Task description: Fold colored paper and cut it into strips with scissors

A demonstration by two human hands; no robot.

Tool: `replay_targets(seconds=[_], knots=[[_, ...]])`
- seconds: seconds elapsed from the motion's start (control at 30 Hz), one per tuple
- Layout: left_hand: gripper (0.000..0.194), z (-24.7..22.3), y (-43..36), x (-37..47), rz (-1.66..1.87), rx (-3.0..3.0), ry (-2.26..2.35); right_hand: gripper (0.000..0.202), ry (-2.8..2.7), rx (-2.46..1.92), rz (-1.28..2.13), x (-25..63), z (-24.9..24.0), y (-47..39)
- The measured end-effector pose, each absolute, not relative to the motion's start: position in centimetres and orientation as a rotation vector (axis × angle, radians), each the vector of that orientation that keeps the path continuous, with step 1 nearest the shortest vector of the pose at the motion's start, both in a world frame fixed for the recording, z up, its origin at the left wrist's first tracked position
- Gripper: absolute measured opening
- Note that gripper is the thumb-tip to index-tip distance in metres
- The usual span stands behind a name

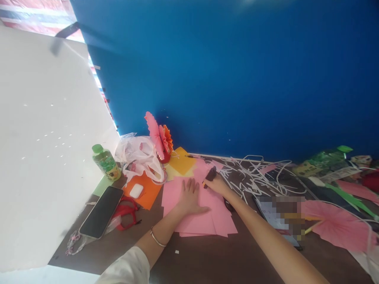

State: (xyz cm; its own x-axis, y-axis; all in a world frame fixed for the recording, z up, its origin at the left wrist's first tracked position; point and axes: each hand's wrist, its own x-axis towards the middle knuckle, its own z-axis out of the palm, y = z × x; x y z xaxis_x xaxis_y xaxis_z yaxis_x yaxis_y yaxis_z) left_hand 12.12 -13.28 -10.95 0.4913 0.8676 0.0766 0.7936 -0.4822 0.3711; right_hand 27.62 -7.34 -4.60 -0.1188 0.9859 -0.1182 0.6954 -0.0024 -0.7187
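Evidently, one hand steadies pink paper while the other brings a dark tool to it

The left hand point(189, 200) lies open on the pink paper point(197, 225), palm down with fingers spread and thumb out to the side. The right hand point(218, 184) has its fingers closed around a dark tool point(211, 174), held over the far part of the same sheets; whether its tip touches them, I cannot tell, nor quite what tool it is.

The sheets overlap unevenly on the brown table point(207, 260), in front of the person. Yellow paper point(182, 161) lies at their far side, orange paper point(151, 195) to the left, and a tangle of white strips point(247, 177) to the right.

This looks like the hold-and-guide part of the work, judging by the two hands. Any stroke of the tool calls for firm pressure from the left palm, since loose layers could slide, and for fingertips well clear of the tip.
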Motion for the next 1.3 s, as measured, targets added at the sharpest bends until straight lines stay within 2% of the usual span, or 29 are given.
replay_targets(seconds=[0.27, 0.33, 0.47, 0.53, 1.3], knots=[[0.106, -11.3, -13.3, 12.1, 0.383, 2.492, 1.429, 0.007, -1.857, -1.746, 0.926, 27.5, -4.8, -8.4], [0.096, -11.6, -13.2, 12.2, 0.39, 2.502, 1.447, 0.007, -1.846, -1.755, 0.917, 27.4, -5.0, -8.6], [0.065, -12.1, -13.1, 12.2, 0.394, 2.51, 1.507, 0.007, -1.826, -1.769, 0.913, 27.2, -5.3, -8.8], [0.059, -12.2, -13.0, 12.2, 0.389, 2.52, 1.518, 0.008, -1.818, -1.775, 0.919, 27.2, -5.3, -8.9], [0.056, -12.4, -12.9, 12.2, 0.427, 2.488, 1.522, 0.006, -1.84, -1.776, 0.869, 27.8, -6.2, -12.0]])
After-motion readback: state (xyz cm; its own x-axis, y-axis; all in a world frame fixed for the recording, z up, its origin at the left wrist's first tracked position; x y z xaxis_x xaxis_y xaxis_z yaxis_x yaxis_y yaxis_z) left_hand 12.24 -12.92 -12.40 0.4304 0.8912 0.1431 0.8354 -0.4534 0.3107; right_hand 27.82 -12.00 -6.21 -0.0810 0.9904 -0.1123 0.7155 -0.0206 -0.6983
